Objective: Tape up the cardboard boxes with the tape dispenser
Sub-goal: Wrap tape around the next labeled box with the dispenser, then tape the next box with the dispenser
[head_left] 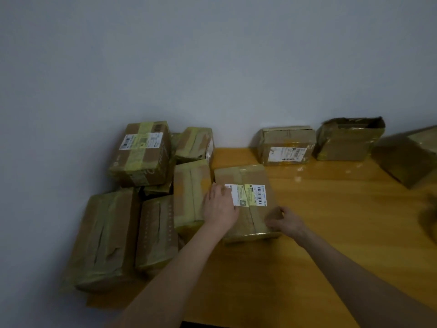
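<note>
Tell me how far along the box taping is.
Done: the pile of boxes on the left is wrapped in yellowish tape. In hand: the labelled box, tape already across its top, with the left hand flat on it and the right hand at its near corner. Left: the torn-open box at the back right looks unsealed; the box beside it is unclear.

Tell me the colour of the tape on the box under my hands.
Yellowish-green tape, head view.

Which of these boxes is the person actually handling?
The middle box with the white-and-yellow label on top: the left hand lies flat on it, the right hand curls at its near corner. The others lie untouched.
</note>
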`<state>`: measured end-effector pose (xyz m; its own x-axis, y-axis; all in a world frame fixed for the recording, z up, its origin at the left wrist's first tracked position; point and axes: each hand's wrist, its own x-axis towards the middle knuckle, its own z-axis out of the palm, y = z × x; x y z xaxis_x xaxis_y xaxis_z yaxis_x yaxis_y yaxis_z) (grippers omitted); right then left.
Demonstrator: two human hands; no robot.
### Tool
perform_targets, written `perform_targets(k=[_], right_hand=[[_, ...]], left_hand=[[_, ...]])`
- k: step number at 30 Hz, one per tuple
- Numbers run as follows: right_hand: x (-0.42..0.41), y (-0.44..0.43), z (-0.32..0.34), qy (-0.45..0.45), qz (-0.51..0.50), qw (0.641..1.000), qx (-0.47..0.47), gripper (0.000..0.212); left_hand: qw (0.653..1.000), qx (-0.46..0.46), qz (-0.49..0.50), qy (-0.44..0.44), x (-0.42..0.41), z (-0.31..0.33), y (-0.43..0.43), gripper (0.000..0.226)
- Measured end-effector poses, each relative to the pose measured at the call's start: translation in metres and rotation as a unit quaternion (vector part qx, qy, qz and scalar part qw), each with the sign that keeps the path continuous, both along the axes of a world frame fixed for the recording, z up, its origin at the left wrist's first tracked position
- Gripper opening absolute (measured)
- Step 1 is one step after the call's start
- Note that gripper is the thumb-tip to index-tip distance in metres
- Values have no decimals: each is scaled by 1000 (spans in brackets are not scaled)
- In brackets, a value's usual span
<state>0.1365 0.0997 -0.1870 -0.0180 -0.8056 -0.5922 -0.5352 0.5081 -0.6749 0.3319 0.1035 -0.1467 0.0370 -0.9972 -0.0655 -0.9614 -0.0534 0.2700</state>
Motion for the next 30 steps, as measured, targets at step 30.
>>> perform_targets(k=[30], right_hand=[[-144, -217, 35, -51, -39, 989, -134, 92]], left_hand=[[926, 53, 248, 279, -177, 5, -224, 76]])
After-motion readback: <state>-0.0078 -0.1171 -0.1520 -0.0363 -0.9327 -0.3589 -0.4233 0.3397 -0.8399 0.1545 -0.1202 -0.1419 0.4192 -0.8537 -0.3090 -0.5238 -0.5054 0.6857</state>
